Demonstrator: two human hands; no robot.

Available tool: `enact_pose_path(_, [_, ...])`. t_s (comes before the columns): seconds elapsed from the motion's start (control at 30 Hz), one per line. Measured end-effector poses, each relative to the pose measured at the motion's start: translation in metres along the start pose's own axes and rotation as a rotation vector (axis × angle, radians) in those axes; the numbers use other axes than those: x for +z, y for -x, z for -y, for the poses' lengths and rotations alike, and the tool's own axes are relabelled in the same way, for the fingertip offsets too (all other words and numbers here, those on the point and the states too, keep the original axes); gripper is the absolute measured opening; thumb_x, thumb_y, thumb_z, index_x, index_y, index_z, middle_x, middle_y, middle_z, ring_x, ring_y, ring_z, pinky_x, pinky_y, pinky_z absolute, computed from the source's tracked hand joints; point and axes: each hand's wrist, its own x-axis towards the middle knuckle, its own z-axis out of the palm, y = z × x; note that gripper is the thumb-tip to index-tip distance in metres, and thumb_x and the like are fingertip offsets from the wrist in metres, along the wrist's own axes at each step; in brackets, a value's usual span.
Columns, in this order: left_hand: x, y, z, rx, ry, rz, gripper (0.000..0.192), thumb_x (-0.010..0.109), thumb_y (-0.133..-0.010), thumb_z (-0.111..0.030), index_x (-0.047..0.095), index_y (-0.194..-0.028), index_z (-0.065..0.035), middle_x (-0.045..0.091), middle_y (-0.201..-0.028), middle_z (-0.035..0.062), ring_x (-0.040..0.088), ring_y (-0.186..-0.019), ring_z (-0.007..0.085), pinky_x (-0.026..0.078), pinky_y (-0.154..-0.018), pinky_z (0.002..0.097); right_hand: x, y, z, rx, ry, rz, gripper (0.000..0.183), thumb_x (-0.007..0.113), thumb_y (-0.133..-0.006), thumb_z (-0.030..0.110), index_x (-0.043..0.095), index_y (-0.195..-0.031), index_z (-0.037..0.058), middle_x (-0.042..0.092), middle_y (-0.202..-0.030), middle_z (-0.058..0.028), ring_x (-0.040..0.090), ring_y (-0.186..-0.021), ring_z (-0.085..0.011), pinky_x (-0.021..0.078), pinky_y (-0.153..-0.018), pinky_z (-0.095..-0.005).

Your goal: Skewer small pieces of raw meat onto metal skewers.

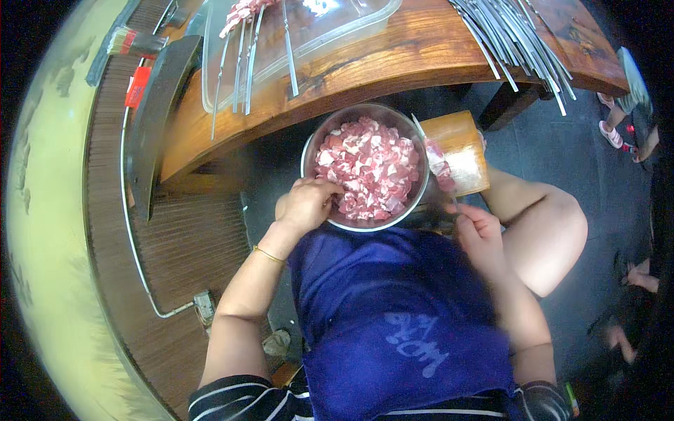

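A round steel bowl [421, 202] full of raw meat pieces [368, 168] rests before me, over my lap. My left hand [307, 204] is at the bowl's left rim, its fingertips on the meat; whether they pinch a piece cannot be told. My right hand [478, 229] grips the lower end of a flat metal skewer [417, 125]. Several meat pieces [439, 166] are threaded along it, and its bare tip points up and away, just right of the bowl. Metal skewers with meat [242, 16] lie across a clear plastic tub [210, 79] on the wooden table.
Many bare metal skewers [521, 47] overhang the edge of the wooden table [368, 63]. A wooden block or stool [458, 131] stands right of the bowl. A conduit [126, 200] runs along the left wall to a box [204, 306]. Other people's feet and hands [611, 134] show at far right.
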Motion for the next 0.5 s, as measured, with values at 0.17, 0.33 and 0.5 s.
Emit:
enact_pose_path(0.17, [0.013, -0.019, -0.015, 0.162, -0.117, 0.130, 0.018, 0.061, -0.071, -0.014, 0.067, -0.087, -0.0180, 0.062, -0.087, 0.0046, 0.059, -0.090, 0.0235, 0.042, -0.084, 0.0373, 0.001, -0.001, -0.008, -0.115, 0.107, -0.014, 0.022, 0.047, -0.090, 0.003, 0.062, -0.106, -0.0003, 0.051, -0.066, 0.0047, 0.040, -0.058, -0.0025, 0.0350, -0.053, -0.0197])
enact_pose_path(0.33, [0.026, -0.026, -0.008, 0.186, -0.217, 0.088, 0.012, 0.061, -0.072, -0.016, 0.066, -0.083, -0.0170, 0.061, -0.084, 0.0056, 0.059, -0.089, 0.0244, 0.042, -0.082, 0.0395, 0.000, -0.001, -0.008, -0.064, 0.107, -0.015, 0.023, 0.046, -0.090, 0.003, 0.063, -0.105, -0.0003, 0.052, -0.066, 0.0042, 0.041, -0.057, -0.0027, 0.0356, -0.052, -0.0201])
enact_pose_path(0.5, [0.029, -0.023, -0.008, 0.033, -0.046, 0.020, 0.012, 0.060, -0.076, -0.017, 0.065, -0.086, -0.0152, 0.064, -0.083, 0.0076, 0.060, -0.085, 0.0264, 0.044, -0.078, 0.0385, -0.002, -0.001, -0.008, -0.018, 0.063, -0.021, 0.023, 0.046, -0.090, 0.004, 0.063, -0.106, 0.0008, 0.051, -0.065, 0.0044, 0.041, -0.057, -0.0028, 0.0355, -0.051, -0.0203])
